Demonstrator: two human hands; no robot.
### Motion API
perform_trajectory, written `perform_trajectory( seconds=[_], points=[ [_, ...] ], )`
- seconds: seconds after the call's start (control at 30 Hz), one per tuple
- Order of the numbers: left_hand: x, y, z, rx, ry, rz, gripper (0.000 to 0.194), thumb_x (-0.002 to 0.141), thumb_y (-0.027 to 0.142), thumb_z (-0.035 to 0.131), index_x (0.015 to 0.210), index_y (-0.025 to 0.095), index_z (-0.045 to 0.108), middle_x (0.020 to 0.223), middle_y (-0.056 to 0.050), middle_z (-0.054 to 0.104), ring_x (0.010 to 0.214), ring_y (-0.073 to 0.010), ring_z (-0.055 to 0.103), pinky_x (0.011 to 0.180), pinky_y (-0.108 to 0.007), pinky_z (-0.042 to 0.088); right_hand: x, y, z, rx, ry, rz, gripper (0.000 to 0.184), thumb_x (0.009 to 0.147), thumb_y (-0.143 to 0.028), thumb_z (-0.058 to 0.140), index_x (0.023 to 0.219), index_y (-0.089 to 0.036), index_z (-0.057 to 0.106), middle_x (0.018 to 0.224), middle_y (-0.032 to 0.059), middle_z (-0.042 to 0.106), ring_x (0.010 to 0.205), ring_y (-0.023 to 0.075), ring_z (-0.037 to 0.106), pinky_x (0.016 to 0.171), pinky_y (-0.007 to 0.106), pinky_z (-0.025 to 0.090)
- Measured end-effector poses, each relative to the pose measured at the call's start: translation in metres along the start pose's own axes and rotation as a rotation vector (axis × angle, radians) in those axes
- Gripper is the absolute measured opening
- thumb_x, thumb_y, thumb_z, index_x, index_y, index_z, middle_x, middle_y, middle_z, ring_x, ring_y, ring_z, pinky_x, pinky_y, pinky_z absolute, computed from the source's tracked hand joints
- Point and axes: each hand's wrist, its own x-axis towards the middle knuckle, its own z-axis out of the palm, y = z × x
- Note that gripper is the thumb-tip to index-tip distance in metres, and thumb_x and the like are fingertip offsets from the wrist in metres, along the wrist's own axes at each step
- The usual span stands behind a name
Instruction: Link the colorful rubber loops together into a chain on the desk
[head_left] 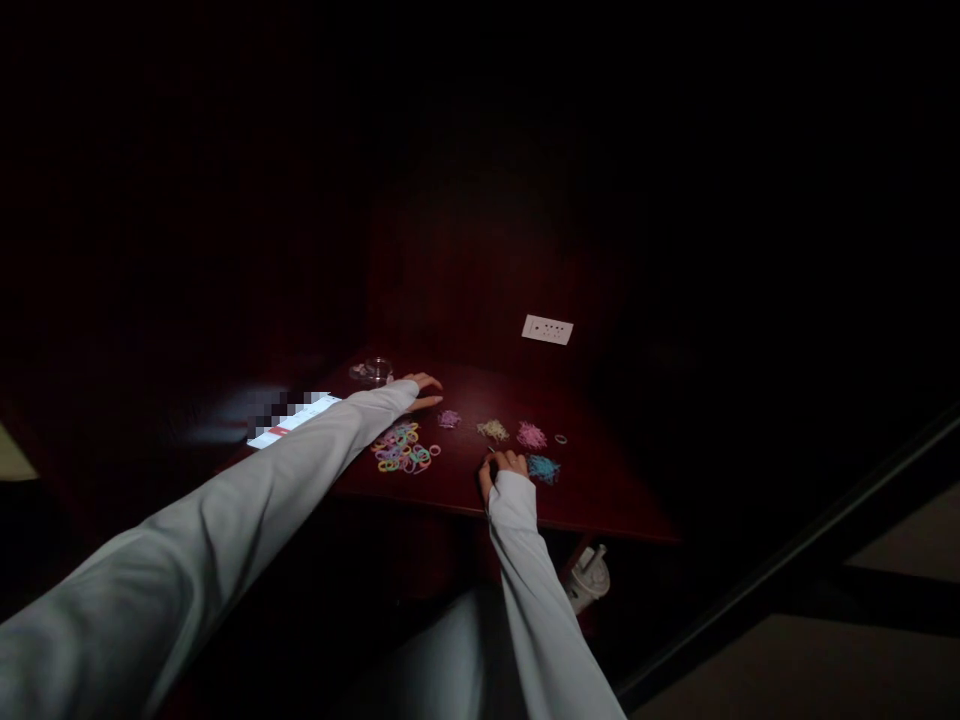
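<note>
Purple pile [448,419] just right and nearside of the left hand [424,391].
It lies on the tabletop [452,484], nearer that hand, fingers spread; the right hand [502,468] curls beside the blue pile [544,469], grip unclear.

Location type: indoor room, most likely a home or a similar private space; the exact room cannot be determined. The following features indicate this.

- Furniture: a small, dark red, wood-like table [457,487] adjoins an upright wall surface [450,270] of the same dark red colour.
- Power supply: a white multi-outlet socket plate [547,330] is mounted on that surface, above tabletop level.
- Lighting: illumination is low and concentrated on the table; the surroundings fall into darkness. A lit screen [321,407], partly pixelated, glows at the table's left side.
- Tabletop items: a clear round container [379,370] and a group of pastel loops [405,458] are consistent with domestic use rather than industrial use.
</note>
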Motion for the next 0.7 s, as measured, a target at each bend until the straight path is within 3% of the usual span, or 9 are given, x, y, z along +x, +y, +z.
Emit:
perform_trajectory(
  seconds=[0.13,0.23,0.33,0.4,0.57,0.7],
  points=[
    [-0.062,-0.012,-0.009,-0.089,0.120,0.006,0.048,0.094,0.062,0.053,0.119,0.024,0.068,0.139,-0.009,0.063,0.133,-0.0267,0.057,0.120,-0.043,0.042,0.001,-0.006,-0.007,0.036,-0.063,0.004,0.025,0.098,-0.025,0.047,0.099,-0.019,0.071,0.097,0.0096,0.071,0.095,0.0230,0.061,0.086,0.030,0.047],
    [-0.121,-0.016,-0.001,-0.069,0.179,-0.086,0.058,0.087,0.060,0.066,0.132,0.025,0.062,0.155,-0.011,0.049,0.141,-0.0325,0.050,0.121,-0.051,0.040,0.001,-0.007,-0.011,0.093,-0.116,0.014,0.027,0.099,-0.026,0.045,0.106,-0.019,0.071,0.099,0.0097,0.073,0.095,0.0215,0.064,0.084,0.029,0.047],
    [-0.155,-0.014,0.009,-0.083,0.182,-0.101,0.073,0.078,0.058,0.075,0.142,0.030,0.054,0.163,-0.011,0.038,0.150,-0.0355,0.041,0.122,-0.056,0.039,0.002,-0.008,-0.012,0.144,-0.168,0.029,0.026,0.099,-0.027,0.047,0.110,-0.021,0.070,0.104,0.0084,0.075,0.098,0.0205,0.067,0.083,0.028,0.047],
    [-0.158,-0.011,0.014,-0.112,0.156,-0.068,0.085,0.073,0.057,0.081,0.147,0.031,0.049,0.166,-0.012,0.034,0.153,-0.0368,0.036,0.122,-0.057,0.038,0.005,-0.010,-0.011,0.182,-0.219,0.030,0.025,0.097,-0.029,0.051,0.112,-0.023,0.070,0.108,0.0074,0.075,0.100,0.0207,0.067,0.085,0.029,0.047],
    [-0.136,-0.011,0.026,-0.112,0.104,-0.101,0.105,0.058,0.056,0.089,0.150,0.029,0.047,0.169,-0.016,0.032,0.153,-0.0420,0.036,0.121,-0.063,0.035,0.019,-0.025,-0.003,0.273,-0.361,-0.064,0.023,0.094,-0.034,0.059,0.113,-0.026,0.071,0.103,0.0053,0.075,0.095,0.0204,0.066,0.082,0.029,0.047],
    [-0.126,-0.015,0.034,-0.118,0.106,-0.138,0.104,0.059,0.053,0.090,0.150,0.023,0.048,0.166,-0.020,0.036,0.149,-0.0414,0.044,0.120,-0.060,0.038,0.032,-0.045,0.005,0.290,-0.430,-0.066,0.023,0.090,-0.038,0.063,0.108,-0.025,0.069,0.090,0.0033,0.072,0.083,0.0192,0.063,0.072,0.027,0.043]
  ],
)
